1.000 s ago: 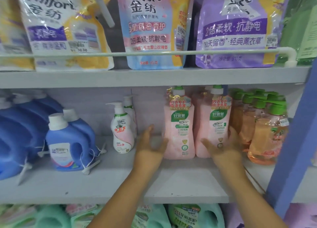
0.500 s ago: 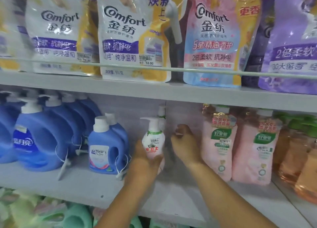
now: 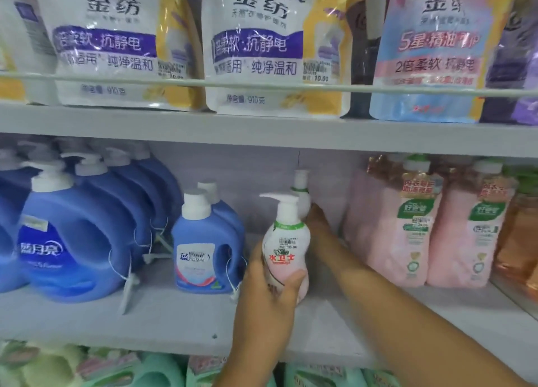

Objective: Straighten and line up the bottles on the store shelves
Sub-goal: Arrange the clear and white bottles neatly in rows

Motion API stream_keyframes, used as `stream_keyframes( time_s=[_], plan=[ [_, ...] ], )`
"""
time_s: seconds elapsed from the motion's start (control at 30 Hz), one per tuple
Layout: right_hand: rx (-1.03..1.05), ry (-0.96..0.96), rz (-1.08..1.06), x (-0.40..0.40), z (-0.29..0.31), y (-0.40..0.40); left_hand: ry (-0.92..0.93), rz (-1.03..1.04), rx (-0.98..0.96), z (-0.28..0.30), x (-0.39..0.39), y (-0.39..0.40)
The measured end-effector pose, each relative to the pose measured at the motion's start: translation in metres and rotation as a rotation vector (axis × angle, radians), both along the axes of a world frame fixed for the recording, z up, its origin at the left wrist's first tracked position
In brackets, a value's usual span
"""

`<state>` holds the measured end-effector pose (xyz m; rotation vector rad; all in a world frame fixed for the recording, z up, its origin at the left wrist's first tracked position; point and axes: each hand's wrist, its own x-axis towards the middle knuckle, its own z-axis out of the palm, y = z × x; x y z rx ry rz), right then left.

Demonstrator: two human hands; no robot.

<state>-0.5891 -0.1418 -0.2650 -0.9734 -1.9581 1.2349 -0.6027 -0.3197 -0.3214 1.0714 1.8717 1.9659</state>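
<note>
On the middle shelf (image 3: 180, 322) of a store rack, at about six o'clock in my view, the left hand (image 3: 269, 287) had its grip wrapped around the lower body of a white pump bottle (image 3: 286, 241), thumb across the pink front, fingers behind. The bottle stood upright with its base near the shelf; I could not tell whether it touched. Its pump spout pointed toward nine o'clock. Just behind it, toward one o'clock, a second white pump bottle (image 3: 301, 188) stood by the back wall. The right hand (image 3: 318, 223) reached in there from four o'clock, fingers at that bottle's body; whether its grip clasped the bottle I could not tell, since the front bottle hid the fingers. At three o'clock stood pink bottles (image 3: 410, 235) in a row. At nine o'clock were small blue jugs (image 3: 201, 241) and, beyond them, large blue jugs (image 3: 67, 235). At twelve o'clock, refill pouches (image 3: 262, 52) stood on the upper shelf (image 3: 262, 136) behind a rail.
</note>
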Motion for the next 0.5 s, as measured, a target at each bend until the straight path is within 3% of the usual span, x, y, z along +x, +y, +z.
stream_keyframes(
  time_s=[0.1,0.27,0.5],
  plan=[
    [0.121,-0.119,-0.041,0.034,-0.013,-0.009,-0.013,-0.013,0.017,0.000,-0.005,-0.005],
    [-0.001,0.069,-0.167,0.107,-0.026,-0.052,-0.050,-0.061,-0.027,-0.002,-0.014,-0.003],
    [0.021,0.168,-0.263,0.207,-0.016,-0.102,-0.078,-0.243,-0.021,0.008,0.025,0.011]
  ],
)
